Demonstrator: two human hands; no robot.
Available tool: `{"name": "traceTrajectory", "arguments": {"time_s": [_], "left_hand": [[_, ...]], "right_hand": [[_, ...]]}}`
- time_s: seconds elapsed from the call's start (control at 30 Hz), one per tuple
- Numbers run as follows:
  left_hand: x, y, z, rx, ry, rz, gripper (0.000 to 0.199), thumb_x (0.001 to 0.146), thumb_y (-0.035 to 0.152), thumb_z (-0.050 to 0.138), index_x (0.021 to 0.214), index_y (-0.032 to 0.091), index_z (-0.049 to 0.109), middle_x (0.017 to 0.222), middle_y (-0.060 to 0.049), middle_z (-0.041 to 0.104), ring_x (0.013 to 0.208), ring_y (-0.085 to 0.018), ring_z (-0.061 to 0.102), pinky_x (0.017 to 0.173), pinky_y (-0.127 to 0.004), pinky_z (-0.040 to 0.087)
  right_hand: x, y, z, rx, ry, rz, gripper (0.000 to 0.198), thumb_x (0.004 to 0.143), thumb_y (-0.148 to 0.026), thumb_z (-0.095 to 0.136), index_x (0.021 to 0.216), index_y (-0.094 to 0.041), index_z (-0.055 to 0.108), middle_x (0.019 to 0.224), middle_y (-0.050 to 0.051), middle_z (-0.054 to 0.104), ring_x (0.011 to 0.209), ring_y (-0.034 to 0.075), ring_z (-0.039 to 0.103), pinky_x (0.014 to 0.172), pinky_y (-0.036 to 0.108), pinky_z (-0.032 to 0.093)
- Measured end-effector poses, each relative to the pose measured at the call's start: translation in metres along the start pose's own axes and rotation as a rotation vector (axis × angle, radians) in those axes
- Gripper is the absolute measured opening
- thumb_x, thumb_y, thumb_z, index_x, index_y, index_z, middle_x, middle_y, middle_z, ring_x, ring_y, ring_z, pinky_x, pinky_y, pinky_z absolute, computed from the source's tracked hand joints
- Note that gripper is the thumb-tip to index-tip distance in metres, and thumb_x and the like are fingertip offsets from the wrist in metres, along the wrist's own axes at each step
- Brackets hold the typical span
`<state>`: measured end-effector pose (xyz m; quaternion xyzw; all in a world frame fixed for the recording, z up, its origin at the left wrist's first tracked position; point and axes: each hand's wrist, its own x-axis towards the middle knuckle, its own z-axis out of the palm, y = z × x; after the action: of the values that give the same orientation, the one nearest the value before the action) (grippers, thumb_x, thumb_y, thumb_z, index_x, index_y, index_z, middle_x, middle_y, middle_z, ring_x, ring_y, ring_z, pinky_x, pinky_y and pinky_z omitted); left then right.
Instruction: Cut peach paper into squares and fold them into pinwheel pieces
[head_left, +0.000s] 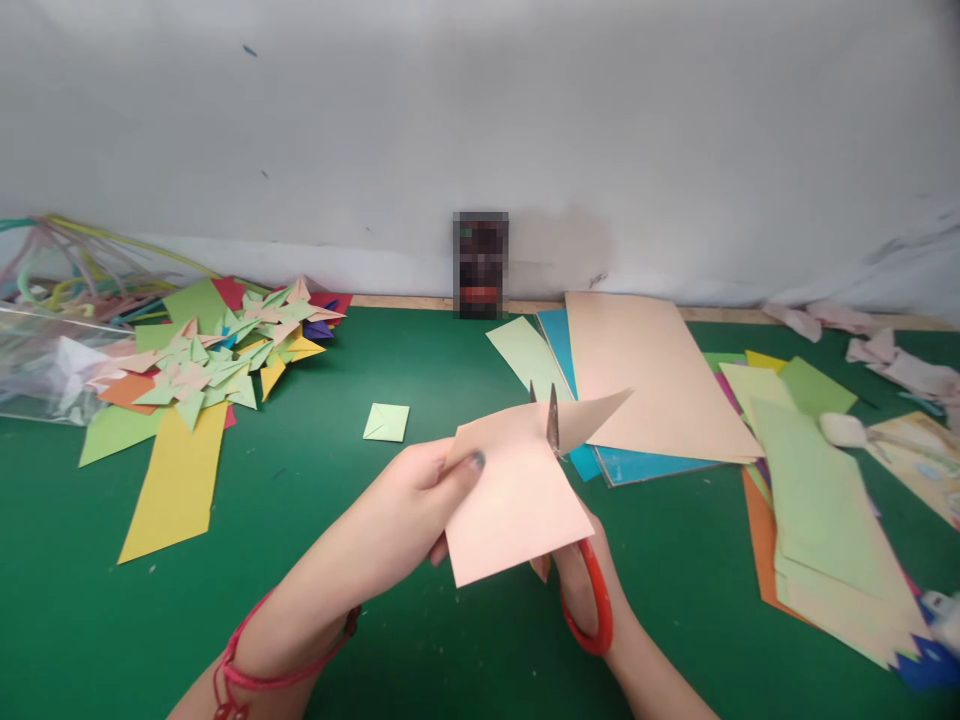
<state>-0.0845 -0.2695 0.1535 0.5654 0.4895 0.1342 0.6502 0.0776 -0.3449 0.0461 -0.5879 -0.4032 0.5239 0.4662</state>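
My left hand pinches the left edge of a pale pink sheet of paper, thumb on top. Red-handled scissors are in my right hand, which the paper partly covers. Their blades stick up past the sheet's far edge, and a cut runs into the paper there. To the right of the blades, a strip of the sheet bends up and away. Beyond my left hand, a small folded light green paper square lies flat on the green table.
Folded paper stars and a yellow strip lie at left, near a clear plastic bag. A large peach sheet rests on blue paper at right, beside stacked green strips. A pixelated dark object stands against the wall.
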Motion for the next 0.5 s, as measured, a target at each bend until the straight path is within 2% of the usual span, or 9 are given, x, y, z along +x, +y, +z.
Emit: {"name": "traceTrajectory", "arguments": {"time_s": [0.1,0.33,0.5], "left_hand": [[-0.0001,0.0,0.0001,0.008,-0.002,-0.004,0.033,0.086,0.04,0.037,0.067,0.015,0.048,0.052,0.003,0.043,0.041,-0.007,0.038,0.038,-0.018,0.029],[-0.0003,-0.0018,-0.0003,0.024,-0.006,-0.006,0.034,0.087,0.04,0.035,0.066,0.016,0.047,0.051,0.004,0.042,0.042,-0.008,0.037,0.039,-0.019,0.028],[-0.0003,-0.0025,-0.0002,0.024,-0.012,-0.012,0.035,0.087,0.042,0.034,0.068,0.016,0.048,0.051,0.004,0.041,0.042,-0.008,0.037,0.04,-0.019,0.028]], "right_hand": [[-0.0007,0.0005,-0.0004,0.041,0.0,0.027,0.044,0.075,-0.064,0.044,0.065,-0.022,0.051,0.039,-0.004,0.036,0.035,0.011,0.031,0.037,0.026,0.022],[-0.0009,-0.0025,0.0018,0.089,0.03,0.041,0.041,0.074,-0.061,0.05,0.08,-0.021,0.058,0.037,-0.005,0.035,0.033,0.01,0.032,0.036,0.026,0.023],[-0.003,-0.0009,0.003,0.088,0.047,0.065,0.039,0.076,-0.059,0.049,0.079,-0.02,0.057,0.036,-0.005,0.035,0.031,0.01,0.031,0.033,0.025,0.022]]}}
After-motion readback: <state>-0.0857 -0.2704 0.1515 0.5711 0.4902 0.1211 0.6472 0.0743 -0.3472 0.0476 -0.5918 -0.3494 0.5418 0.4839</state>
